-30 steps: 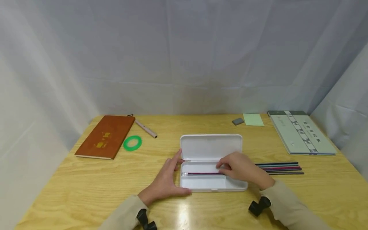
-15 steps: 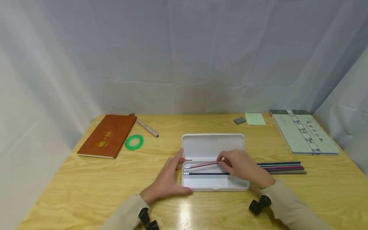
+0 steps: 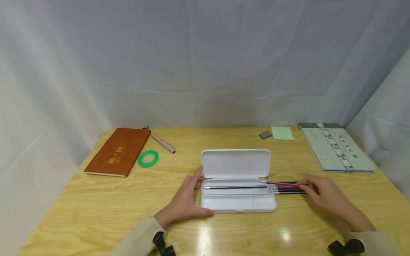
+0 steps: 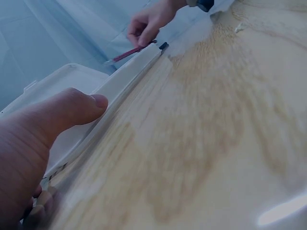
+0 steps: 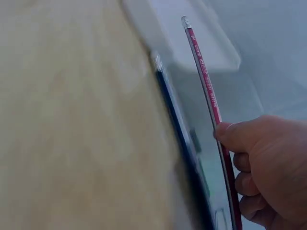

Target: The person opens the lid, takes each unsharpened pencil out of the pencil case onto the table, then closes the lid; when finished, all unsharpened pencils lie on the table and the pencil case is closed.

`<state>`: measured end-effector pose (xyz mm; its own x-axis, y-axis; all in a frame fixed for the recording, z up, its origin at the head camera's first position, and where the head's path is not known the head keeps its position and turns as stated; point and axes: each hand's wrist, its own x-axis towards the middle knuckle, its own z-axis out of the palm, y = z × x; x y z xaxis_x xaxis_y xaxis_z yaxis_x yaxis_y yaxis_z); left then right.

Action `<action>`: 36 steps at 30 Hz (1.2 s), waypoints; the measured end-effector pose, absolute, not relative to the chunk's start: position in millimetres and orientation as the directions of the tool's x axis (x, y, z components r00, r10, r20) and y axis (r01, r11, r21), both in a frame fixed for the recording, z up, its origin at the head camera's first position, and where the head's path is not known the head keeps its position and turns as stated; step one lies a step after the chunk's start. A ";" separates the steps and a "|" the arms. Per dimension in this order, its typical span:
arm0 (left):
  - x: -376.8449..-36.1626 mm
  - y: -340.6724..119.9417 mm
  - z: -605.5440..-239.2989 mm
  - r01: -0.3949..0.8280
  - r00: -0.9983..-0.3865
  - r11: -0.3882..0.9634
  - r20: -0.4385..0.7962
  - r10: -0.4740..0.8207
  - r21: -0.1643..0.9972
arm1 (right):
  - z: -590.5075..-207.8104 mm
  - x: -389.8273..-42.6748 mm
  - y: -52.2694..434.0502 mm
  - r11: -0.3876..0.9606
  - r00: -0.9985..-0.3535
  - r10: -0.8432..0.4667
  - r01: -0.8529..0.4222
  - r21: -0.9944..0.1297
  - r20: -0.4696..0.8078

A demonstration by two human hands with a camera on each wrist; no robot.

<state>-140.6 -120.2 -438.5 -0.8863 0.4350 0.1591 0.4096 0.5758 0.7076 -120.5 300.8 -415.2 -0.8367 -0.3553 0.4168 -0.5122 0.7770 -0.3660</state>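
Observation:
An open white pencil case [image 3: 238, 205] lies mid-table with its lid [image 3: 235, 163] standing up. One dark pencil [image 3: 235, 187] lies inside it. My left hand [image 3: 191, 195] rests against the case's left end, fingers straight; in the left wrist view its thumb [image 4: 76, 106] lies along the case rim [image 4: 125, 72]. My right hand [image 3: 303, 186] pinches a red pencil [image 3: 281, 184] just right of the case, over a bunch of dark pencils [image 3: 288, 191] on the table. The right wrist view shows the red pencil [image 5: 203, 72] between the right hand's fingertips [image 5: 229, 134], beside a blue pencil [image 5: 176, 128].
A brown notebook [image 3: 117, 152], a green tape ring [image 3: 148, 158] and a pale pen [image 3: 162, 143] lie at back left. A grey eraser [image 3: 265, 134], a green note pad [image 3: 282, 133] and a grey-green book [image 3: 334, 146] lie at back right. White cloth walls surround the table.
My right hand lifted the red pencil out of the case and carried it right, over the bunch of pencils. The dark pencil stayed in the case. The left hand has not moved.

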 end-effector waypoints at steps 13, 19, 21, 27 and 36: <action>-141.3 -121.0 -434.5 0.404 -0.885 0.565 0.150 0.441 0.720 | -435.6 -90.9 354.9 0.779 -0.841 -0.351 -0.506 -0.370 0.411; -141.0 -120.9 -436.0 0.404 -0.883 0.564 0.148 0.445 0.720 | -439.6 -96.8 349.8 0.773 -0.825 -0.367 -0.527 -0.352 0.430; -140.6 -121.1 -436.4 0.402 -0.885 0.566 0.147 0.442 0.720 | -439.7 -99.8 345.4 0.777 -0.827 -0.368 -0.525 -0.348 0.425; -140.7 -121.2 -437.5 0.398 -0.887 0.569 0.145 0.438 0.720 | -435.7 -109.0 330.4 0.792 -0.841 -0.370 -0.508 -0.340 0.394; -141.2 -121.1 -437.6 0.403 -0.883 0.557 0.148 0.445 0.726 | -425.0 -123.7 280.7 0.726 -0.868 -0.373 -0.493 -0.480 0.328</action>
<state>-141.2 -121.1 -437.6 -0.8831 0.4453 0.1481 0.4028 0.5574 0.7260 -123.7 280.7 -425.0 -0.8678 -0.3732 0.3282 -0.4934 0.7255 -0.4797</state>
